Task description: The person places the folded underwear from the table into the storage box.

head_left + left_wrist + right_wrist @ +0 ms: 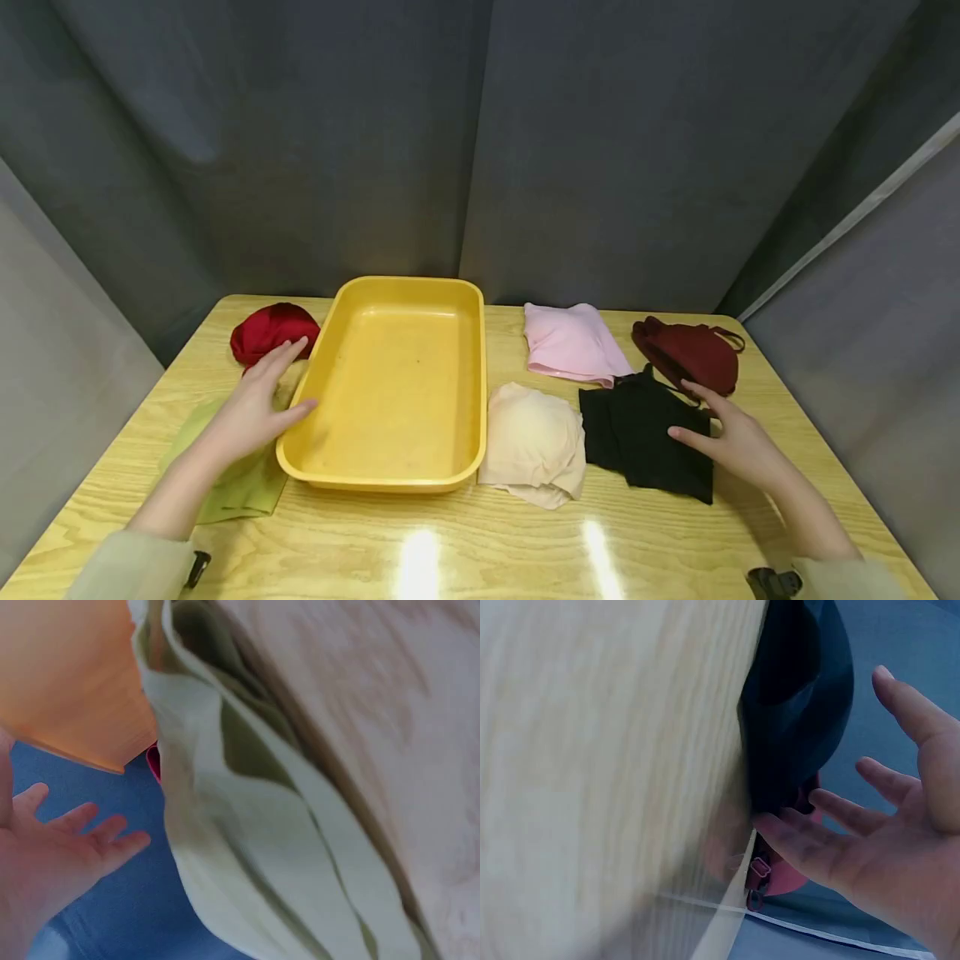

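Note:
My left hand (258,408), fingers spread, hovers over the green folded garment (251,483), beside the left wall of the yellow tray (483,400). It holds nothing; contact with the tray rim is unclear. Just beyond its fingertips lies a shiny red folded garment (272,332). Over the right edge of a black folded garment (637,433) is my right hand (738,442), fingers apart and holding nothing. Behind it sits a dark red folded bra (693,354), whose strap slider (760,868) shows in the right wrist view. The left wrist view shows the green garment (240,817) close up.
A cream folded garment (536,442) lies against the tray's right side, with a pink one (573,342) behind it. Grey curtains (600,150) enclose the back and sides of the wooden table (360,542).

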Demonstrator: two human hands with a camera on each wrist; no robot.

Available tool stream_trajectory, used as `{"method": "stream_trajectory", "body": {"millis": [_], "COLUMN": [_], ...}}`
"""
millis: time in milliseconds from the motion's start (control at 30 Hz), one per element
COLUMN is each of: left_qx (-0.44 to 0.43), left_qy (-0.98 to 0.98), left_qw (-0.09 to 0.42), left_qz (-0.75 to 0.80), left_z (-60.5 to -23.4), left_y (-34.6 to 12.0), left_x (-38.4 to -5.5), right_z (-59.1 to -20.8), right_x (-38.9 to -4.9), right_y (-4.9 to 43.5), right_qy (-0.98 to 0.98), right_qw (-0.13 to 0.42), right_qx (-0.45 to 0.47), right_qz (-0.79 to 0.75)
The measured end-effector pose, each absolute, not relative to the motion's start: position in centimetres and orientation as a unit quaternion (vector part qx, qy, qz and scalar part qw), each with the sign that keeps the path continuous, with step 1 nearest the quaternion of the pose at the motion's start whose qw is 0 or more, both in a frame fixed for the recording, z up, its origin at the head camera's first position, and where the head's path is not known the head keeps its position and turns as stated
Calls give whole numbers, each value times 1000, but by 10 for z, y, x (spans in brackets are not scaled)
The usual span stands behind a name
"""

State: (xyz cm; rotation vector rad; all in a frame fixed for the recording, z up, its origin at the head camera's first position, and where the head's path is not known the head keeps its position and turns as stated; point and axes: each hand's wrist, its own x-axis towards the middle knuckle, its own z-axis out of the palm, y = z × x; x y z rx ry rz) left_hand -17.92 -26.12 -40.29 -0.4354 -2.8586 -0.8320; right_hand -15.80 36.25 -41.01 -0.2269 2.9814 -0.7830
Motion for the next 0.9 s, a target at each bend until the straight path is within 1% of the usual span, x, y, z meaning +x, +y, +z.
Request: {"method": "stream_trajectory", "body": {"millis": [367,600,700,900], "left_qx": [-152,-141,-140,-115], "left_qy": [-926,-901,-890,-864], "left_qw": [12,-39,-52,-94], "left_qz": [-346,-408,-432,-481], "left_z": [-408,-407,-405,-405], "left_y": [-265,-269,-271,-273], "left_x": [-186,-188,-188,-188], "right_z": [-417,-418,-421,-424], "right_x": [-176,-183,-188,-197], "right_y": [373,376,378,382], "right_qy": [954,946,941,929], "right_qw": [88,114,127,148], "right_qx": [-77,-90,-90,-95], "right_qz": [-275,-291,-302,-326]}}
